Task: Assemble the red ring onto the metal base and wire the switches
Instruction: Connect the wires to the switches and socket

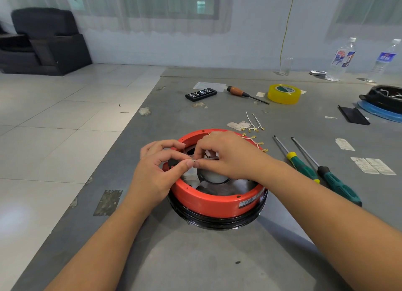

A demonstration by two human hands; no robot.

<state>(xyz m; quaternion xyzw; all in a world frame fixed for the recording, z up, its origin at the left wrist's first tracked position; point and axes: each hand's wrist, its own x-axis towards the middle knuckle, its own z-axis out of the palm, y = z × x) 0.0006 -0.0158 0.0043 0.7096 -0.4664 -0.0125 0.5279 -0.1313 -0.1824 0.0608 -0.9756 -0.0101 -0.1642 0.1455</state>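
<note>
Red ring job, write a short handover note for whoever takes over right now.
Left hand: pinches a small black switch part over the ring.
Right hand: pinches a thin white wire end against that part.
Red plastic ring already sits on the round black-rimmed metal base.
Spare white wires with brass terminals lie behind the ring; two green-handled screwdrivers to its right.
Left: finish this connection, wire the rest.

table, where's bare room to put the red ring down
Bare table lies near you, between the forearms below the red ring, and left of the ring toward the table edge. Crowded: right of it, two green screwdrivers; behind it, loose wires and yellow tape.
</note>
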